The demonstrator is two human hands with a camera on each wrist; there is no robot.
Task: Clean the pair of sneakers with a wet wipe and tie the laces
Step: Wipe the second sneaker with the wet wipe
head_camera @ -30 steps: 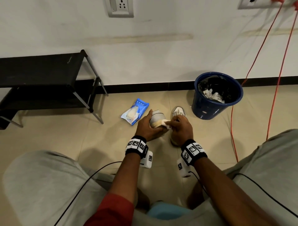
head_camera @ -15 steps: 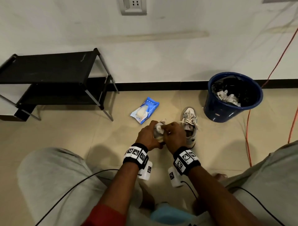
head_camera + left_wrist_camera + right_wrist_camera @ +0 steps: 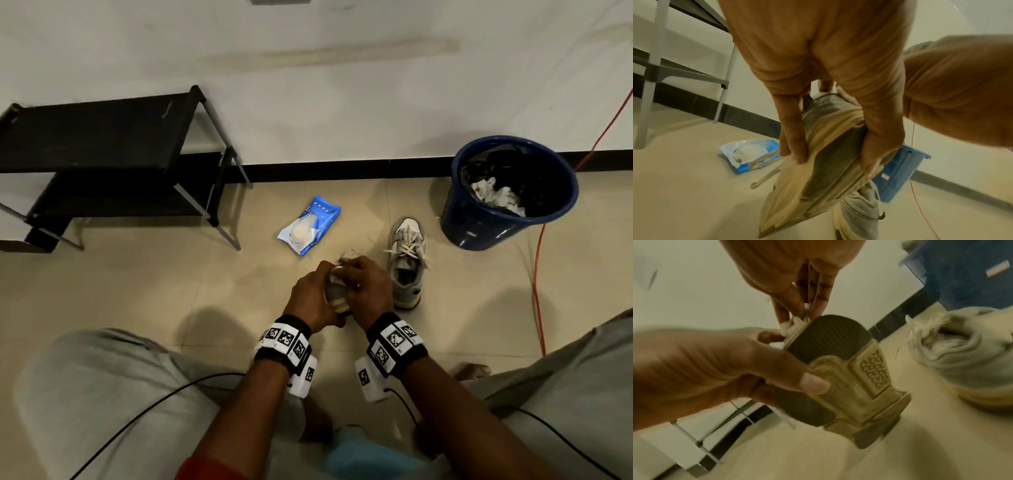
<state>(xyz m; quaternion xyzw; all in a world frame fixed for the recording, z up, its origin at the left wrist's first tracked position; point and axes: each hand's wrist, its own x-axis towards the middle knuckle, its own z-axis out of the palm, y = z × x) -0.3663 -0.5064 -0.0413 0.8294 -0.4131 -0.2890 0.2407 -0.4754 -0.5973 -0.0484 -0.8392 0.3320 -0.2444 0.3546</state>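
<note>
The held sneaker (image 3: 334,295) is sitting up off the floor between both hands, sole turned toward the person. The left hand (image 3: 313,296) is wrapping it, and the left wrist view is showing what the head view hides: fingers (image 3: 792,142) curling along one edge of the sole and the thumb clamping the other. The right hand (image 3: 368,291) is pinching a white wet wipe (image 3: 792,326) against the sole's rim; only the right wrist view is catching that wad, pressed under the fingertips (image 3: 783,316) at the dark ribbed end of the sole. The second sneaker (image 3: 407,262) is standing upright on the tiled floor (image 3: 137,284) just to the right of the hands, laces loose. The blue wipes pack (image 3: 310,224) is lying beyond the hands, a blue bin (image 3: 507,195) with crumpled wipes inside is standing farther right by the wall, and a black rack (image 3: 102,154) is sitting to the left
</note>
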